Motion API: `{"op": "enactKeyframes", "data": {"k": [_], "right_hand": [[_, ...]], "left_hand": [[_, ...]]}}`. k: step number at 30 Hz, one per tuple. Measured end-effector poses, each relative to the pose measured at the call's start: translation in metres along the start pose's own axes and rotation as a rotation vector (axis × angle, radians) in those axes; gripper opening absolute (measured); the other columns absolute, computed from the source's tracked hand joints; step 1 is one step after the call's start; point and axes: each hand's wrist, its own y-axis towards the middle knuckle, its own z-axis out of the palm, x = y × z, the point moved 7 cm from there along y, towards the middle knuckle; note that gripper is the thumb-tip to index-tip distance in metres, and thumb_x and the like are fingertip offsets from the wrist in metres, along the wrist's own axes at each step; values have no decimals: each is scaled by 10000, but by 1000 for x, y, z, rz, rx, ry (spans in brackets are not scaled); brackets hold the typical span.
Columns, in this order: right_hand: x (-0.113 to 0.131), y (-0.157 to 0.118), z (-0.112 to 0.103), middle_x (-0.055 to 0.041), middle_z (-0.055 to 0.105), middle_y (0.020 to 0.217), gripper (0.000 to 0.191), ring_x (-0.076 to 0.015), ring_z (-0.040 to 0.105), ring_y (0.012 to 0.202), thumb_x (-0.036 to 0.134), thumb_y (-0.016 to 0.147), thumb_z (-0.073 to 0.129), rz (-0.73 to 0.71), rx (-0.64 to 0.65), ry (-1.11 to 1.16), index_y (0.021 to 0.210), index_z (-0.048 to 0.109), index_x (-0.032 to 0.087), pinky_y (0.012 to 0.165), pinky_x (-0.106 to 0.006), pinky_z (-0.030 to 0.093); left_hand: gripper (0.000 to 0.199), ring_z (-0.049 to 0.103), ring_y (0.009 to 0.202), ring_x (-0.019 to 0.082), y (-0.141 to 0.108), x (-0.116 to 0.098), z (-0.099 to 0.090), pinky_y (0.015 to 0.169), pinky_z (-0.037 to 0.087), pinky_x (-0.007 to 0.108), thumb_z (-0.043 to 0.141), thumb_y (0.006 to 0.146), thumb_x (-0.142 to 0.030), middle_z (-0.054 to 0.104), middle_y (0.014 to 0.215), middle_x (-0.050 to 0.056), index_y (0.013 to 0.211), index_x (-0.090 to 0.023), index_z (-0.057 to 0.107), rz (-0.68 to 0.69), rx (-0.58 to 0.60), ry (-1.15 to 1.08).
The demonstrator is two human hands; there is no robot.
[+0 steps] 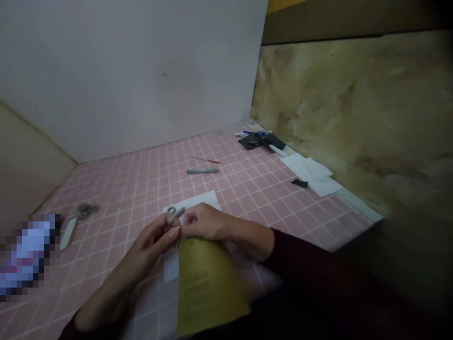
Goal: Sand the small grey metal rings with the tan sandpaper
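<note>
Close together at the middle of the table, my two hands are both closed. Between the fingers of my left hand [153, 238] sits a small grey piece [174, 215] with a ring-like loop and a short rod-like end. My right hand [207, 222] pinches the top of a yellow-brown sheet [208, 288] with printed lines, which looks like the back of sandpaper. The sheet hangs toward me, its lower edge near my dark clothing. My left thumb meets the sheet's upper left corner. White paper [208, 198] lies under my hands.
Beyond my hands lie a grey stick [203, 171] and a thin red-handled tool [213, 162]. At left are a pale flat bar [69, 232], a grey tangled clump [87, 210] and a pixelated object [28, 257]. White sheets [311, 172] and dark scraps [253, 140] lie by the right wall.
</note>
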Motion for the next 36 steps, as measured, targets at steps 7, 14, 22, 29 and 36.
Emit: {"op": "enactKeyframes", "data": {"k": [7, 14, 22, 29, 36], "right_hand": [[2, -3, -2, 26, 544, 698, 137, -124, 507, 653, 243, 762, 683, 34, 37, 78, 733, 563, 183, 594, -240, 379], [4, 0, -7, 25, 536, 727, 152, -131, 496, 700, 259, 736, 681, -94, -98, -156, 713, 547, 193, 615, -241, 361], [3, -7, 6, 45, 486, 643, 177, -106, 443, 557, 306, 790, 655, 85, 197, 200, 724, 533, 196, 515, -232, 360], [12, -1, -8, 6, 553, 760, 120, -149, 498, 724, 257, 774, 630, -204, -216, -339, 740, 531, 198, 609, -254, 352], [-5, -1, 12, 48, 520, 661, 157, -103, 493, 589, 235, 749, 687, 134, 230, 310, 714, 542, 187, 579, -228, 415]], "left_hand": [[216, 553, 839, 167, -6, -4, -2, 711, 485, 212, 710, 867, -416, 579, 860, 18, 925, -218, 648, 12, -48, 80], [293, 607, 860, 205, -4, 8, -2, 649, 528, 222, 771, 791, -446, 654, 914, 36, 991, -248, 688, -144, -124, -55], [261, 607, 821, 186, -5, -6, -9, 690, 530, 212, 787, 780, -403, 646, 840, 11, 975, -249, 707, 53, -117, 147], [392, 663, 844, 219, -1, 12, -4, 709, 562, 256, 806, 752, -449, 701, 900, 47, 1070, -237, 717, -164, -127, -85], [282, 648, 913, 222, -10, -9, -6, 742, 549, 230, 781, 782, -439, 702, 940, 37, 973, -240, 724, -22, -144, 120]]}}
